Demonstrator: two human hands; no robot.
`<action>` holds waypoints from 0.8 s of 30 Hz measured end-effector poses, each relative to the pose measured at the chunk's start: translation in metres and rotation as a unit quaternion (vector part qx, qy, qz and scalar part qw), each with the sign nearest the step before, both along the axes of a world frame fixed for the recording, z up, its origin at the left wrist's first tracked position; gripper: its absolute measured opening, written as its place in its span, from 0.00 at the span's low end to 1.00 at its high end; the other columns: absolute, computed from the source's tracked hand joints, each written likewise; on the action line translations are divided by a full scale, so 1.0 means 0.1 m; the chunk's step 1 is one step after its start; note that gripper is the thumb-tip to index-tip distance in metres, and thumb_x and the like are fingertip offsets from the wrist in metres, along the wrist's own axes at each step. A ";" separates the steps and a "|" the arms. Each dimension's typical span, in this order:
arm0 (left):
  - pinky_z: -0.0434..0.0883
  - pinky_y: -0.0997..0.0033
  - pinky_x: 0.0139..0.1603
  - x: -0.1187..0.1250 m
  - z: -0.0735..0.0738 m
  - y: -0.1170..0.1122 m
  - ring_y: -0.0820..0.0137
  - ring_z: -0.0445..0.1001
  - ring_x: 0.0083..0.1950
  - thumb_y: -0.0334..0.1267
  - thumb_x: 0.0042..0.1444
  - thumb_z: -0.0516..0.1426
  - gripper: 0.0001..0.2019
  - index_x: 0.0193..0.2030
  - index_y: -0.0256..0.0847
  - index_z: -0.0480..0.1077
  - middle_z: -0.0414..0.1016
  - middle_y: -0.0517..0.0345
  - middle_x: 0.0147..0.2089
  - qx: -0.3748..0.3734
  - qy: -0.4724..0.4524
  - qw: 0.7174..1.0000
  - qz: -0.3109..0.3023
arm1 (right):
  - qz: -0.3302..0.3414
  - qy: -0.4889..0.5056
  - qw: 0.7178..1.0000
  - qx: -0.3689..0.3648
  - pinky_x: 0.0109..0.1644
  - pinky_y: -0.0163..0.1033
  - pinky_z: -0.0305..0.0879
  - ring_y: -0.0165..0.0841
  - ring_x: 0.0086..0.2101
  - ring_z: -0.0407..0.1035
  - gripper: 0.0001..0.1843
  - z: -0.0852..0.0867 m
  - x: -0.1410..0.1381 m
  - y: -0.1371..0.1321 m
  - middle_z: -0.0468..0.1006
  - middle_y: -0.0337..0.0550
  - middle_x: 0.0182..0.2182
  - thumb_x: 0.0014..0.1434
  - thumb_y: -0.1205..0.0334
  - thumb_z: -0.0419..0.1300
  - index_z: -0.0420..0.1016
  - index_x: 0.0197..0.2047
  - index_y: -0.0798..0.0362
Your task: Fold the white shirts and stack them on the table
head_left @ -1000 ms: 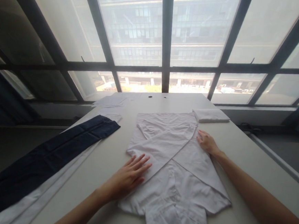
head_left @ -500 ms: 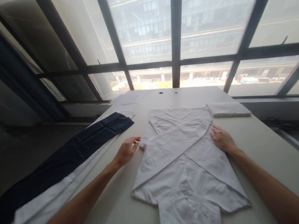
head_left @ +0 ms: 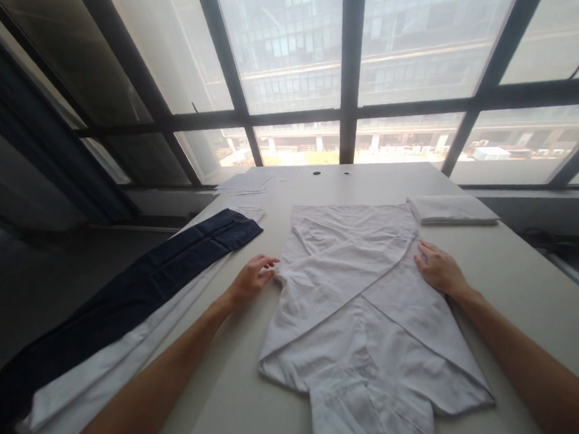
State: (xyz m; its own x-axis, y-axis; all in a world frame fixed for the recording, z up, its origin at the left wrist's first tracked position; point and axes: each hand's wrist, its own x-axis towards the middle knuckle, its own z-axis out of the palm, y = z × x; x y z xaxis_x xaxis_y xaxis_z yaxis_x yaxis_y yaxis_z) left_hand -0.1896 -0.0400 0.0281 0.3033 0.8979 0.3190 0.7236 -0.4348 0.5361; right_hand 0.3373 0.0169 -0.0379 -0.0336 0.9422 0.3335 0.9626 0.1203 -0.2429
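Note:
A white shirt [head_left: 345,275] lies flat in front of me with its sleeves folded across the body, one slanting over the other. Its narrower part points toward me and runs past the bottom of the view. At the shirt's left edge is my left hand [head_left: 250,282], fingertips just at the cloth, thumb and fingers a little apart. Whether it touches the fabric is hard to tell. My right hand [head_left: 443,270] rests on the right edge of the shirt with its fingers loosely stretched out, gripping nothing.
A white table [head_left: 524,289] bears everything. Dark navy trousers [head_left: 165,271] lie along its left side over white cloth [head_left: 92,368]. A folded white cloth [head_left: 453,208] sits at the back right, and papers [head_left: 245,181] at the back left. Large windows stand behind the table.
My left hand has come slightly closer to the shirt's left edge. My right hand stays at the right edge. The view has shifted a little.

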 end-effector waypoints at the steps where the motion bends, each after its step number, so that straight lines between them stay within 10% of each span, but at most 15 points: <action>1: 0.74 0.63 0.51 0.05 0.03 -0.05 0.63 0.75 0.49 0.39 0.64 0.55 0.13 0.52 0.42 0.75 0.77 0.51 0.47 0.034 0.018 0.999 -0.006 | 0.000 0.002 1.000 0.001 0.66 0.52 0.61 0.49 0.61 0.65 0.25 -0.01 0.00 0.00 0.71 0.57 0.62 0.65 0.57 0.52 0.72 0.62 0.56; 10: 0.54 0.45 0.73 0.57 -0.01 -0.59 0.55 0.52 0.76 0.42 0.69 0.52 0.24 0.72 0.49 0.59 0.58 0.54 0.74 0.057 0.224 0.950 -0.207 | -0.063 0.064 0.996 0.004 0.64 0.45 0.62 0.44 0.58 0.69 0.26 0.36 0.02 0.27 0.75 0.58 0.58 0.64 0.60 0.52 0.73 0.61 0.62; 24: 0.48 0.38 0.73 0.60 0.00 -0.63 0.46 0.37 0.78 0.53 0.70 0.48 0.31 0.76 0.56 0.45 0.39 0.59 0.79 0.029 0.313 0.924 -0.216 | -0.130 0.026 0.980 -0.148 0.54 0.49 0.66 0.46 0.50 0.74 0.14 0.64 -0.17 1.17 0.82 0.54 0.45 0.60 0.56 0.61 0.82 0.44 0.53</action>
State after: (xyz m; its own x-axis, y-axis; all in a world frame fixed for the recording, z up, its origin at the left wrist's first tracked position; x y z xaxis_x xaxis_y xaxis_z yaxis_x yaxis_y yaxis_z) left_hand -0.1301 -0.1029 0.0279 0.7717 0.6360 0.0036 0.6354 -0.7713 0.0378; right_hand 0.3203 0.1344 0.0263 0.2309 0.9722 0.0400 0.9365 -0.2109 -0.2800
